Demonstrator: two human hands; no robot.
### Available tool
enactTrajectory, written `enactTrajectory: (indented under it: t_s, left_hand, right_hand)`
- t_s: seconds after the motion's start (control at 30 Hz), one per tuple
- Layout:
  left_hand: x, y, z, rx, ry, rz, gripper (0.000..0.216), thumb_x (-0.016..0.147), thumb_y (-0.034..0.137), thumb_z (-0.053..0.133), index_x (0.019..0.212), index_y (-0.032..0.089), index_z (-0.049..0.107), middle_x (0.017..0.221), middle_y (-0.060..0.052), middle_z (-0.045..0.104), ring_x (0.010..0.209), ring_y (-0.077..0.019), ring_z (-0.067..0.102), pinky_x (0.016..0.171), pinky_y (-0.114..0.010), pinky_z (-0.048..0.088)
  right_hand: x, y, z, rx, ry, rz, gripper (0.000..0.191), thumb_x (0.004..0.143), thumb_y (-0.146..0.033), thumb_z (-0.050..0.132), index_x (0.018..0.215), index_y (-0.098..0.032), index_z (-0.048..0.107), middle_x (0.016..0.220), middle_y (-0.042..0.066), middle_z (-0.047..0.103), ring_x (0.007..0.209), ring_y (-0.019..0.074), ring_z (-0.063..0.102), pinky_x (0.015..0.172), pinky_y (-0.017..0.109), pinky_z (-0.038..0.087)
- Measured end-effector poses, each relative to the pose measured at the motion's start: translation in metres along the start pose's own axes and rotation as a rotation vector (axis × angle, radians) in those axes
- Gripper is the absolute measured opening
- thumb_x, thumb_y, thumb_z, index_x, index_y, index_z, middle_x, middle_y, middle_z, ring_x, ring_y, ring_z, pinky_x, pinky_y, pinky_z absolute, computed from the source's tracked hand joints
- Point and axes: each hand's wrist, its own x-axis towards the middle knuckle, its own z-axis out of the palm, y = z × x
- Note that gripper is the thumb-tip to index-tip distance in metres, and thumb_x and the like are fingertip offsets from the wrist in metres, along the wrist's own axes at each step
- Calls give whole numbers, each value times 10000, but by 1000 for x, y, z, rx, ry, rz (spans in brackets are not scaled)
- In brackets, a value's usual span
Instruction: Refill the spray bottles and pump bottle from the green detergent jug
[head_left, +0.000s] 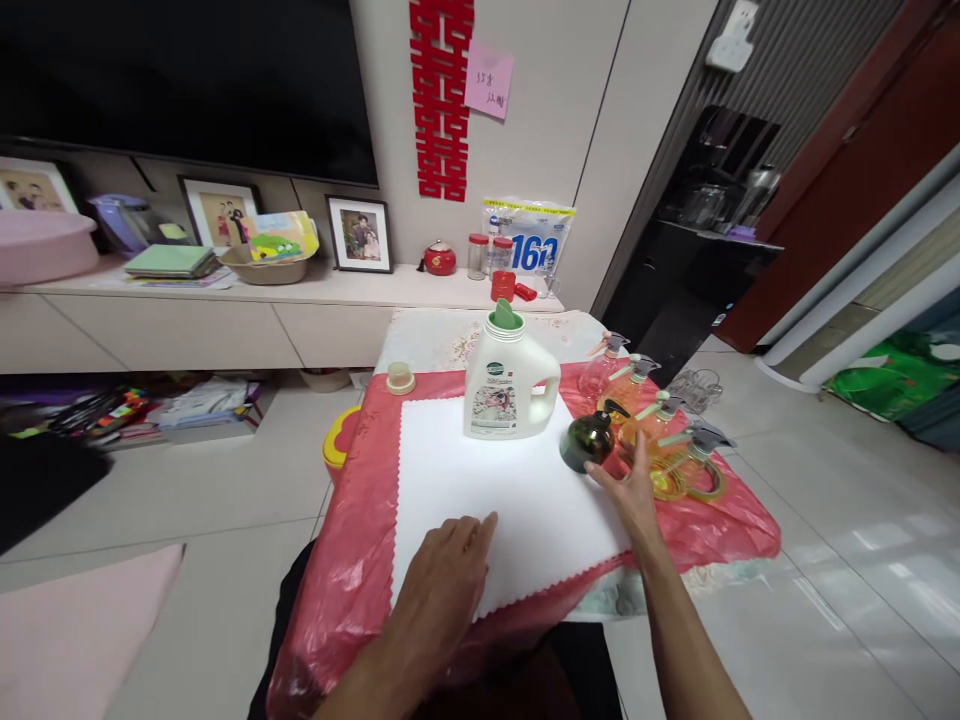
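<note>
Dark green, the bottle point(587, 443) stands at the right edge of the white mat point(450, 465), my right hand point(632, 492) with fingers spread, thumb touching it. I cannot tell whether my left hand point(446, 575), over the mat, is closed. A jug point(495, 392) and tinted pumps point(619, 400) flank the bottle.

White mat point(525, 495), red sheet point(349, 540), dark green bottle point(585, 445).
From the mat's centre: at twelve o'clock, a white jug point(487, 363) with green spout point(507, 317) and pink-and-grey label point(493, 408); at two, the bottle's black pump point(615, 408); at one, a pink-tinted bottle point(596, 378); near three, a yellow bottle point(666, 482) with grey pump head point(706, 437); at eleven, a cream cap point(400, 377).
</note>
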Motion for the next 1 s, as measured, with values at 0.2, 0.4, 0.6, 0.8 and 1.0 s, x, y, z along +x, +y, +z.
enactTrajectory:
  t_s: [0.2,0.4,0.6,0.8,1.0]
  left_hand:
    - [-6,8,-1,-59,-154,2,585,840,27,499,1409,164,506,1177,-110,694,1054,-273,637,908,-426,517]
    - [-7,3,1,-36,-174,-28,574,856,41,489,1417,163,501,1173,-114,696,1048,-279,639,893,-430,525]
    - [-7,3,-1,-13,-190,-23,572,869,39,509,1421,186,501,1169,-101,701,1047,-266,656,903,-423,546]
    - [-5,-4,11,-74,-88,-5,541,857,33,475,1371,189,544,1146,-99,706,997,-262,668,869,-431,566]
    - [12,-3,13,-391,303,65,525,918,137,457,1430,252,460,1279,-85,656,1133,-218,636,981,-399,553]
  right_hand:
    - [22,9,27,86,-61,-9,1376,537,-488,848,1590,-169,21,1459,217,459,1256,307,535,1083,505,408]
    - [19,10,38,58,3,-53,1363,523,-464,850,1591,-175,56,1580,209,290,1383,299,412,1165,463,306]
    - [18,1,35,65,25,-66,1278,525,-448,845,1570,-166,167,1483,202,427,1287,299,499,1119,483,367]
    - [0,-19,23,140,-72,-52,1328,515,-445,865,1580,-183,117,1406,205,494,1205,310,574,1034,507,465]
    - [-46,-41,25,204,-300,-74,1132,558,-390,870,1517,-201,301,1359,174,555,1206,313,596,993,473,522]
